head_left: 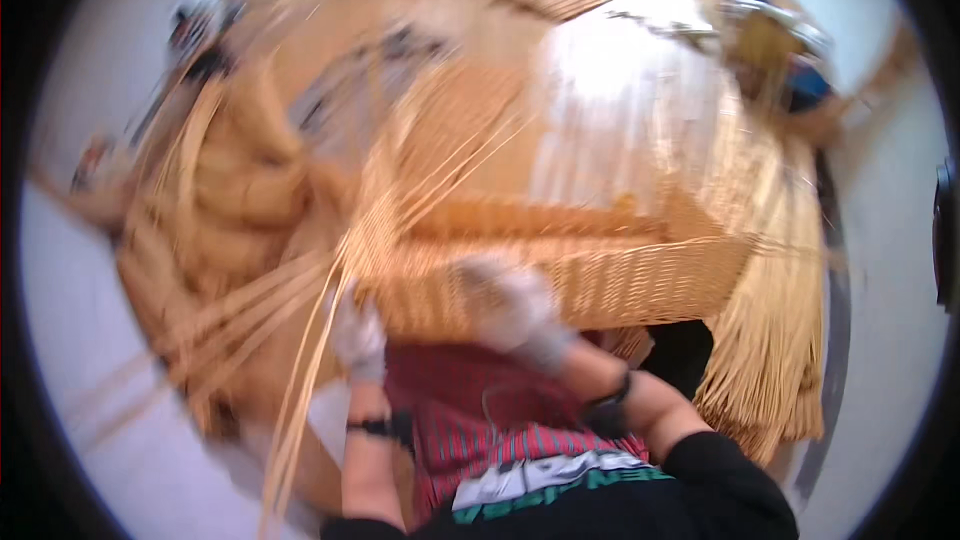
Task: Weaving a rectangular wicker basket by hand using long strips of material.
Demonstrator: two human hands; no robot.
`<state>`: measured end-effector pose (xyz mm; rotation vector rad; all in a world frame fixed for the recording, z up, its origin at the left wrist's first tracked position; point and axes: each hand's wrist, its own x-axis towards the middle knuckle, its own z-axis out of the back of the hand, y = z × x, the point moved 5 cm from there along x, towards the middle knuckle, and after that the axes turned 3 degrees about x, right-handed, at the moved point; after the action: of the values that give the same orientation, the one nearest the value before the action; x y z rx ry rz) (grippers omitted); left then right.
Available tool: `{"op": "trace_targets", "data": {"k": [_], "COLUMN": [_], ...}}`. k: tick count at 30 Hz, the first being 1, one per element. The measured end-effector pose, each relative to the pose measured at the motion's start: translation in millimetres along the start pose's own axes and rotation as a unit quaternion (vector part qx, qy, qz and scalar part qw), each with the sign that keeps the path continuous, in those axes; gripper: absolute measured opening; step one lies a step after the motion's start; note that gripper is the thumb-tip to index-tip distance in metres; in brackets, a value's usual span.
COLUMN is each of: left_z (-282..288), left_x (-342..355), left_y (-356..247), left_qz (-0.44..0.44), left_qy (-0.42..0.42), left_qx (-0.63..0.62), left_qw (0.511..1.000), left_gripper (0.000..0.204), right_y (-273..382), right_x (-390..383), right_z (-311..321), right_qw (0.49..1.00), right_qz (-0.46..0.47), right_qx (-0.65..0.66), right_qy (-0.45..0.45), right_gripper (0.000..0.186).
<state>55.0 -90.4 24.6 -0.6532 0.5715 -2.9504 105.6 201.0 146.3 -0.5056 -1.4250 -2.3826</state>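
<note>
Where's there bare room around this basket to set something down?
Beyond the basket, the shiny surface looks bare between the woven panel at left and pale strands at right, though glare blurs it. It's crowded left of the basket: loose strips by the left hand, tan bundles further out.

Your gloves (508, 308) looked like matt cloth, and the basket (640, 282) you faced was rough, woven wicker; the bundle of strands (775, 330) looked dry and fibrous, your lap covering (440, 375) like cloth.

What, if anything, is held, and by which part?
Blur leaves it unclear: the left grip is at the near left corner of the woven basket, the right grip at its near side.
</note>
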Motion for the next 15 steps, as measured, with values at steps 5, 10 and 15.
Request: {"op": "trace_targets", "data": {"k": [5, 10, 15], "left_z": [-25.3, -24.6, -21.4], "left_x": [27.5, 30.9, 46.0], "left_y": [42.8, 65.1, 62.4], "left_qz": [0.039, -0.051, -0.091], "left_qy": [0.092, 0.102, 0.146], "left_qx": [-0.403, -0.294, -0.296], "left_qw": [0.91, 0.949, 0.94], "left_gripper": [0.057, 0.055, 0.068], "right_y": [12.3, -116.4, -141.7], "right_x": [119.2, 156.3, 134.3], "right_z": [-138.9, -214.1, -229.2], "right_qw": [0.973, 0.886, 0.793], "right_qz": [-0.032, -0.447, -0.527], "right_qx": [0.098, 0.038, 0.236], "right_qy": [-0.207, -0.119, -0.194], "right_gripper": [0.076, 0.121, 0.139]}}
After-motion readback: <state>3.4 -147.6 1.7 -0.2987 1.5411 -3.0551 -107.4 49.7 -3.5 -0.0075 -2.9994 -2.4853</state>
